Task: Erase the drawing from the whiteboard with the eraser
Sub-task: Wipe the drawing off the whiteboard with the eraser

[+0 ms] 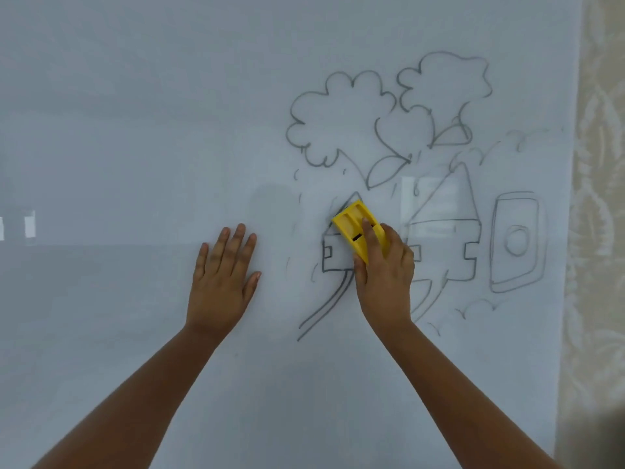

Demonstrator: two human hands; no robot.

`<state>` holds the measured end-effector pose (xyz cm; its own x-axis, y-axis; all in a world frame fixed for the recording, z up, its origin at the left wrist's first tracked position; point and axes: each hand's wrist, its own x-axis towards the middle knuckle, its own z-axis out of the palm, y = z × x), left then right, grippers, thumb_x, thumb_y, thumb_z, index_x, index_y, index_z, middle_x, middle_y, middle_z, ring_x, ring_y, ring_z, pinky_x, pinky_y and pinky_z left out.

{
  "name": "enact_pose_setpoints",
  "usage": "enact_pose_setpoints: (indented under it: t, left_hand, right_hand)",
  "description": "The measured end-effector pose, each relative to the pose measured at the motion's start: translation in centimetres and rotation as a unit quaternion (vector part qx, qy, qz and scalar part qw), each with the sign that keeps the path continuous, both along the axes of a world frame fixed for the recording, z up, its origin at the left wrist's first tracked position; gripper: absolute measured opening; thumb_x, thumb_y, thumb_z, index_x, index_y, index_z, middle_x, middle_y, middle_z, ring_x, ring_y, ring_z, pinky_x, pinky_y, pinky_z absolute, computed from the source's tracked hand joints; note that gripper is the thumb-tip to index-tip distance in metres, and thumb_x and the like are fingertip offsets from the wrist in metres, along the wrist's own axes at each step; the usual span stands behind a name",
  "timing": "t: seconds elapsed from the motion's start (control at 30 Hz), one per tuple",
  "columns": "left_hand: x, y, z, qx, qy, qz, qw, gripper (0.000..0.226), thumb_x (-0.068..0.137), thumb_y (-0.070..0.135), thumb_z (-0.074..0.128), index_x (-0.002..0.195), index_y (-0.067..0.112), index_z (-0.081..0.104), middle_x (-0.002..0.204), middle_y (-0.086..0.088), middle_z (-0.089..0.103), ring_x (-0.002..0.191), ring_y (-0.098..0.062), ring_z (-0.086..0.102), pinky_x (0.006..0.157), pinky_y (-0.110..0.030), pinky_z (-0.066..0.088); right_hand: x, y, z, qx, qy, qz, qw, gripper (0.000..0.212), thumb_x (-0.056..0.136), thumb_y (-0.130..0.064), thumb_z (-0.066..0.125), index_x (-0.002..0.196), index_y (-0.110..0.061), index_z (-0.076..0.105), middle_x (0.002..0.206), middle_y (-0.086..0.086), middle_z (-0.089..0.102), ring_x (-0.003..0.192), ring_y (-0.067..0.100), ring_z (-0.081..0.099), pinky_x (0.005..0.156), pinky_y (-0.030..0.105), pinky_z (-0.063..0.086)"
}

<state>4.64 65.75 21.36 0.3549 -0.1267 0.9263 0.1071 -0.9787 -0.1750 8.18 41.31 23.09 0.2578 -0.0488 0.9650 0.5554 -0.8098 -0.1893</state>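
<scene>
The eraser (358, 231) is gripped in the right hand (384, 279), with the thumb laid against its lower left edge, the forefinger stretched along its yellow back and the other fingers curled over its right side. The eraser is pressed flat to the whiteboard (135, 130); its long axis is tilted, running from lower right under the hand up to the upper left, where its free end points at the roof peak of a small drawn house (333, 245). Smudged, half-wiped lines are seen just left of that end. The left hand (223, 282) is spread wide and laid palm-down on bare board, well apart from the eraser, with nothing held and fingers pointing upward. The drawing (406, 184) is spread around and to the right of the eraser: two cloud-like treetops (341, 113) above, a larger house (446, 238) just right of the hand, and a rounded box with a circle (514, 242) farther right. A patterned wall (598, 198) is seen beyond the board's right edge.
</scene>
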Motion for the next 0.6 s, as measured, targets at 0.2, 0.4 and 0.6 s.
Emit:
enact_pose_setpoints:
  t: [0.2,0.4,0.6]
  left_hand:
    - [1.7,0.9,-0.6,0.032,-0.066,-0.002,0.997,0.057,0.097,0.038,0.026,0.148,0.013,0.022,0.154,-0.007,0.022,0.143,-0.024,0.018,0.116,-0.046,0.012]
    - [2.0,0.9,-0.6,0.038,-0.076,-0.004,0.996,0.057,0.096,0.035,0.028,0.148,0.011,0.022,0.154,-0.008,0.020,0.143,-0.024,0.017,0.115,-0.047,0.013]
    - [2.0,1.0,-0.8,0.038,-0.075,0.001,0.996,0.057,0.097,0.035,0.028,0.148,0.011,0.022,0.154,-0.008,0.021,0.143,-0.025,0.017,0.115,-0.048,0.014]
  right_hand:
    - [-0.1,4.4,-8.7,-0.092,-0.035,0.021,0.995,0.075,0.071,-0.012,0.077,0.135,-0.024,0.040,0.136,0.006,0.042,0.107,0.030,0.047,0.090,0.044,0.048]
    - [0.9,1.8,-8.5,-0.004,-0.006,-0.016,1.000,0.053,0.087,-0.016,0.061,0.136,-0.019,0.041,0.140,0.017,0.044,0.109,0.039,0.051,0.090,0.054,0.048]
    - [-0.4,7.9,-11.0,-0.055,-0.039,-0.024,0.997,0.064,0.081,-0.007,0.064,0.136,-0.028,0.038,0.142,0.010,0.040,0.110,0.035,0.050,0.091,0.047,0.045]
